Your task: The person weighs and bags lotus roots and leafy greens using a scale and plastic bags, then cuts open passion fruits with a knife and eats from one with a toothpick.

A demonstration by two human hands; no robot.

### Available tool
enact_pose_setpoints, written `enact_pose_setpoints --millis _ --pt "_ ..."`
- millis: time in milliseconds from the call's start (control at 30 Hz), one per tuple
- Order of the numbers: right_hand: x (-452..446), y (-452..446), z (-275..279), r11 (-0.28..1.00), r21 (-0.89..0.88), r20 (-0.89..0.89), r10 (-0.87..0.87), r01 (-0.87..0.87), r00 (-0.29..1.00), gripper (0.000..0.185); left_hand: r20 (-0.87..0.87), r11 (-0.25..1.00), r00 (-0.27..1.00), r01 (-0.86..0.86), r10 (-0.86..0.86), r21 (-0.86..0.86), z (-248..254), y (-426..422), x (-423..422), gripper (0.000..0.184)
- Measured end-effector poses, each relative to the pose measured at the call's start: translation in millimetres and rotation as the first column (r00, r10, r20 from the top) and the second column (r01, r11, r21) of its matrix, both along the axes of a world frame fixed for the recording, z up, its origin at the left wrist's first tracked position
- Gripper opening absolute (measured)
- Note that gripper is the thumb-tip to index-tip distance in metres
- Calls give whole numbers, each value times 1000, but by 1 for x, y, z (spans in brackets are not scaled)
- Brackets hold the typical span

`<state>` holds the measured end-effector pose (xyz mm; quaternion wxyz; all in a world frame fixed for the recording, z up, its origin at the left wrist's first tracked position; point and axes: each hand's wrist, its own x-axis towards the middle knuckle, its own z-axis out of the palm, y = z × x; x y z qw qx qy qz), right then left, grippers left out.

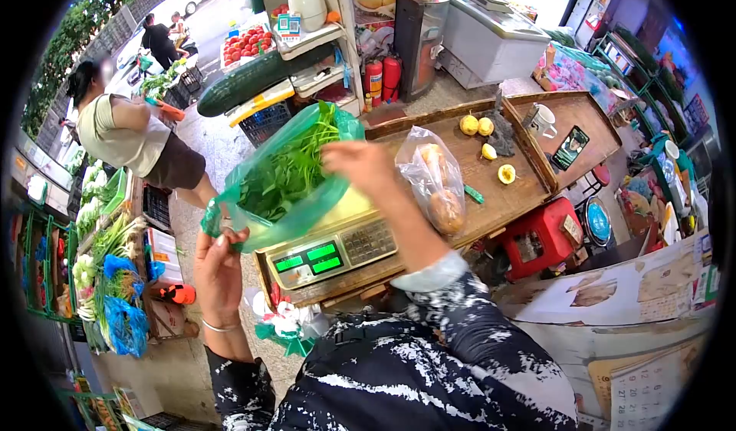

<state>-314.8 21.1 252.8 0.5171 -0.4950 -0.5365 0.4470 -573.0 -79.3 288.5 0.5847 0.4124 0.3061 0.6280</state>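
A green plastic bag [268, 235] full of leafy green vegetables [287, 174] rests on a digital scale [307, 264] with lit green displays. My left hand [221, 266] is closed on the bag's gathered left corner. At the bag's right side is my right hand [364, 166], over the stems of the greens. Its fingers are blurred, and whether they grip anything cannot be made out. To the right of the scale lies a clear plastic bag [437, 178] with brownish round items inside.
The wooden table [494, 189] also bears several yellow fruits [506, 174], a mug [540, 120] and a phone [570, 148]. A red stool [529, 239] stands below its edge. At left is a person [126, 128] beside vegetable crates. A large winter melon [257, 82] lies beyond the scale.
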Motion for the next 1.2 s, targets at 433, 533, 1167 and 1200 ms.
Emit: enact_pose_setpoints --millis 433,533,1167,1200 --pt "186 -14 -149 756 -508 773 188 413 606 72 -279 990 950 -135 139 33 3 2 -2 33" --pt "197 2 -163 735 -667 61 -106 120 992 53 -275 989 952 -146 137 -11 0 -3 3 33" --pt "-151 25 -34 771 -485 -650 -3 -412 760 37 -284 963 928 -194 242 185 35 34 -4 29" --pt "-145 23 -29 719 -516 -566 122 -465 816 33 -236 956 936 -216 261 200 33 37 -7 29"
